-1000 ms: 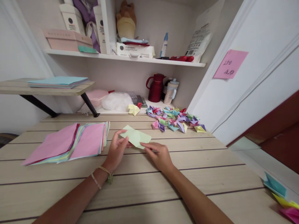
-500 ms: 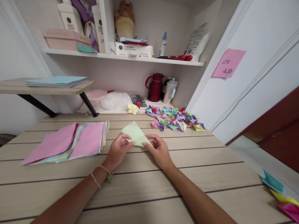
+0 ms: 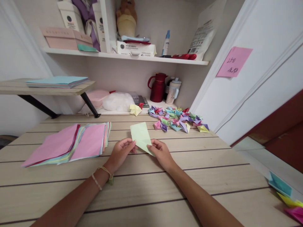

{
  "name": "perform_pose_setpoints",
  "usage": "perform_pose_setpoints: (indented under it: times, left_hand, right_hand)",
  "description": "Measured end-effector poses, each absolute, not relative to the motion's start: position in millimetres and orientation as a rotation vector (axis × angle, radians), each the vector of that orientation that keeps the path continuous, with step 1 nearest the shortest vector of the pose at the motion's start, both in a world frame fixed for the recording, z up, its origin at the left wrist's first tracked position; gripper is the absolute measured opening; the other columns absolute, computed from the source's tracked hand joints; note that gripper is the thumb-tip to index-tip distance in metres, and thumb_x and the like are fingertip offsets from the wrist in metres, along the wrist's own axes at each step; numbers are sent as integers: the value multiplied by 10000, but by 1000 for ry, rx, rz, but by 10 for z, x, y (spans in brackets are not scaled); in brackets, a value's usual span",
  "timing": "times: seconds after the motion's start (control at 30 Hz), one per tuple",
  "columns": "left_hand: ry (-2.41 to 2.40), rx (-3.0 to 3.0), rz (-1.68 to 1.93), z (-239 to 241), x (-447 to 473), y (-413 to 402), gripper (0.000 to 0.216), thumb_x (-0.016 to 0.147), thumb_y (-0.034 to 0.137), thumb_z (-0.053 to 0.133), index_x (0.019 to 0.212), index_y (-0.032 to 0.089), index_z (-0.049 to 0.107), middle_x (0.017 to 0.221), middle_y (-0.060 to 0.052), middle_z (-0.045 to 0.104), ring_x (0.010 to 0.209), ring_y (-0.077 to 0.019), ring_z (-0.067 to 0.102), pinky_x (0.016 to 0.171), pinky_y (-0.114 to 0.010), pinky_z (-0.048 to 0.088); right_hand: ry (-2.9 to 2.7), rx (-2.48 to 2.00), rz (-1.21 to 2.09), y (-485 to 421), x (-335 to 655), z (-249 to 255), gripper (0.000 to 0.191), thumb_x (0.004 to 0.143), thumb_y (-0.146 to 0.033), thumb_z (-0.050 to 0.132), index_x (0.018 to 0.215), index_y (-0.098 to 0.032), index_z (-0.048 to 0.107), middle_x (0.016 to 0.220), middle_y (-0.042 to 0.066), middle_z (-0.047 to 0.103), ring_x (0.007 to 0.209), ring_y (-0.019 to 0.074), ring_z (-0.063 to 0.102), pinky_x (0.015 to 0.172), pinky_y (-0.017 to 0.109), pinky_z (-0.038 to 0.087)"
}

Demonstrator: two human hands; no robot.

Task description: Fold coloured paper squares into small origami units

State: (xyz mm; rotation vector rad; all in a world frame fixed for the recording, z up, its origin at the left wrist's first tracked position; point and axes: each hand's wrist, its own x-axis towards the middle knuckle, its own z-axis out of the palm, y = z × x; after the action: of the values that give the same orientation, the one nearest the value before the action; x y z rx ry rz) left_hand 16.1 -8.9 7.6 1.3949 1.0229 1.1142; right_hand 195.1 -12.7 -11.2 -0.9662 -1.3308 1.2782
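Note:
A pale green sheet of paper [image 3: 141, 135] is held over the table in front of me, its long side tilted toward my right. My right hand [image 3: 161, 153] pinches its lower right corner between thumb and fingers. At the lower left edge, the thumb and curled fingers of my left hand [image 3: 122, 152] close on the sheet; its fingertips are partly hidden. Beyond the paper, to the right, lies a cluster of small folded paper pieces [image 3: 175, 124] in many colours. A pale yellow folded paper piece [image 3: 135, 109] sits farther back, touching a red one.
Stacks of coloured paper [image 3: 88, 143] lie on the slatted table [image 3: 132, 195] at left. A raised wooden stand [image 3: 78, 90] bears blue sheets. Behind are a red jug [image 3: 157, 88], a tumbler [image 3: 173, 92] and a shelf [image 3: 165, 60]. More folded papers [image 3: 280, 184] are at lower right.
The green sheet has turned in my hands, from a diamond-like slant to a more upright rectangle, and sits slightly farther right. My left hand's grip has shifted lower along its edge.

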Motion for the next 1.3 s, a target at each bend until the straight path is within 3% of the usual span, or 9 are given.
perform_pose_setpoints:
  times: [0.17,0.33,0.63,0.77,0.87,0.97,1.1,1.23,1.3]
  left_hand:
    - [1026,1388,1122,56,164,-77,202,732,344,577,771,147,593,636,0,625,595,-128,582,633,-250,461]
    - [1013,1361,1029,83,172,-110,212,765,361,540,814,155,549,486,23,614,453,-117,559,518,-226,439]
    - [989,1370,1021,98,176,-131,265,779,374,516,754,131,617,739,-80,712,549,-153,635,586,-275,503]
    - [982,1353,1158,95,177,-108,252,719,318,603,899,150,657,943,-82,698,843,-207,650,816,-332,481]
    - [957,1325,1226,81,179,-89,327,668,269,654,977,163,649,1063,-79,658,994,-217,595,911,-335,429]
    - [946,1277,1226,49,187,-77,418,668,268,654,1064,145,605,1136,-103,614,1033,-223,574,923,-347,426]
    - [926,1234,1223,9,203,-75,585,655,253,668,1201,144,487,1243,-125,525,1093,-231,532,945,-381,409]
    - [902,1221,1210,14,196,-88,611,625,197,694,1196,147,484,1200,-118,567,1069,-220,551,935,-371,421]
    - [931,1222,1194,31,184,-94,532,610,192,706,1115,138,547,1096,-106,638,1003,-213,592,896,-347,450]
  right_hand:
    - [-1476,-1007,1266,-137,1970,-93,170,707,-307,573,692,-144,622,561,-22,508,515,100,413,473,206,312]
    - [-1497,-1045,1184,-152,1955,-87,240,713,-384,595,678,-147,590,463,-68,344,437,69,284,419,201,227]
    - [-1510,-1052,1106,-163,1931,-68,262,692,-407,624,674,-146,615,433,-81,292,410,59,258,401,203,202]
    - [-1375,-996,1190,-166,1918,-59,403,694,-371,629,1040,-171,578,470,-61,470,425,88,414,422,200,300]
    - [-1335,-930,1210,-158,1908,-59,483,669,-321,653,1116,-190,527,630,-7,595,537,119,511,486,219,378]
    - [-1377,-921,1131,-166,1907,-48,472,638,-255,670,1088,-199,539,754,22,630,555,112,518,506,222,396]
    - [-1496,-992,984,-198,1906,-10,471,608,-204,684,1064,-214,566,740,7,626,518,106,508,484,219,396]
    - [-1499,-1020,854,-191,1909,10,139,656,-282,669,763,-192,674,839,50,642,666,151,565,516,228,403]
    - [-1432,-1040,828,-165,1920,-6,152,678,-328,656,644,-179,659,835,62,646,716,169,568,546,240,408]
